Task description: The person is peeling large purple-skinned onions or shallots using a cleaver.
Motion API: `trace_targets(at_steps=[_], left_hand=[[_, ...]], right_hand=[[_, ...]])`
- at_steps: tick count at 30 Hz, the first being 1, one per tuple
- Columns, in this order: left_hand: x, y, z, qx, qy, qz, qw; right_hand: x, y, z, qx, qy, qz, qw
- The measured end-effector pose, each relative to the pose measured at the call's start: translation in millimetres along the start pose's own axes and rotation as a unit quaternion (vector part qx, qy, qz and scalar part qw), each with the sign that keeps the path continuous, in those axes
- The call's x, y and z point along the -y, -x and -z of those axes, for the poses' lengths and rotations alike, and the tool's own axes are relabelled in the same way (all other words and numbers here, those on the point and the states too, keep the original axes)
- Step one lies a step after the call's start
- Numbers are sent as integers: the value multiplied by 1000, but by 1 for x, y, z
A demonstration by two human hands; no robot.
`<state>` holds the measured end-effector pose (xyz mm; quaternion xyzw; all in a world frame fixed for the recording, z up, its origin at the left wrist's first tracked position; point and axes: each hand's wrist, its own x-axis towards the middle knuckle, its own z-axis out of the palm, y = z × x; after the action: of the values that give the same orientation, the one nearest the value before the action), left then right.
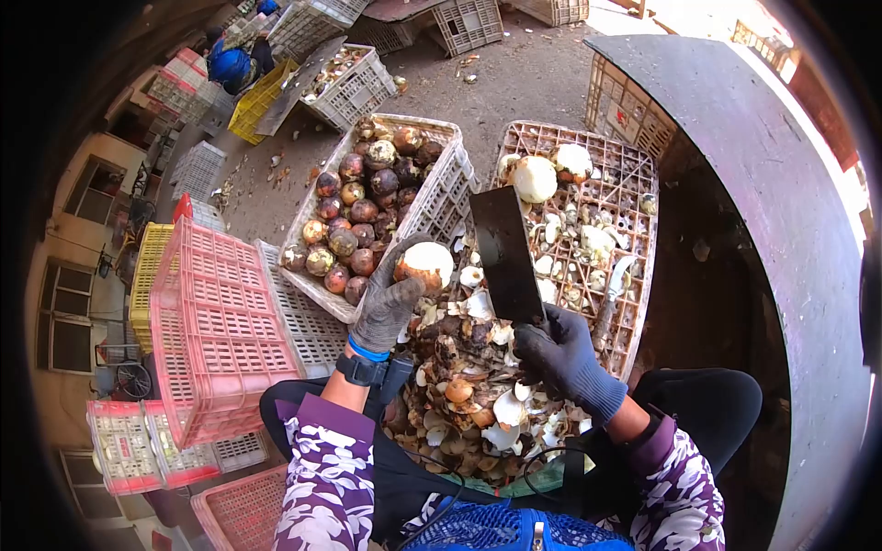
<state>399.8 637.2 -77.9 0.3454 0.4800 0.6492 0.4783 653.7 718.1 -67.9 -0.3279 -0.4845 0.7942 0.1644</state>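
My left hand [388, 308], in a grey glove, is closed round a partly peeled onion [427, 262], white on top with brown skin lower down. My right hand [565, 354], in a dark glove, grips a cleaver [507, 255] with a broad dark rectangular blade. The blade points up and away, just right of the onion and apart from it; the handle is hidden in my fist. Below both hands lies a heap of peelings [459, 386], white curved pieces mixed with brown skins.
A pale crate [439, 204] of dark unpeeled onions stands ahead left. On an upturned crate [634, 170] ahead right rest peeled onions [535, 179] and scraps. Pink crates [225, 312] are stacked left. A grey board [726, 119] curves along the right. Another person [230, 66] is far left.
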Motion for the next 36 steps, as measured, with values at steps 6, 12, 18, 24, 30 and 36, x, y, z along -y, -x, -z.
trace_targets(at_steps=[6,12,18,24,30,36], left_hand=[[-12,1,-31,30,37,21,999],[18,1,-34,24,154,61,986],[49,5,-66,-93,299,133,940],[58,-68,-90,-47,128,116,984],[80,-147,-159,49,-680,-178,709],[115,-191,-186,86,-761,-15,643]], right_hand=[[6,13,1,72,127,48,988],[1,13,2,62,-21,-3,998],[-16,17,-7,-32,-58,32,997],[0,43,27,-166,-186,68,966],[3,52,71,-289,-131,92,944],[16,46,59,-292,-125,118,941]])
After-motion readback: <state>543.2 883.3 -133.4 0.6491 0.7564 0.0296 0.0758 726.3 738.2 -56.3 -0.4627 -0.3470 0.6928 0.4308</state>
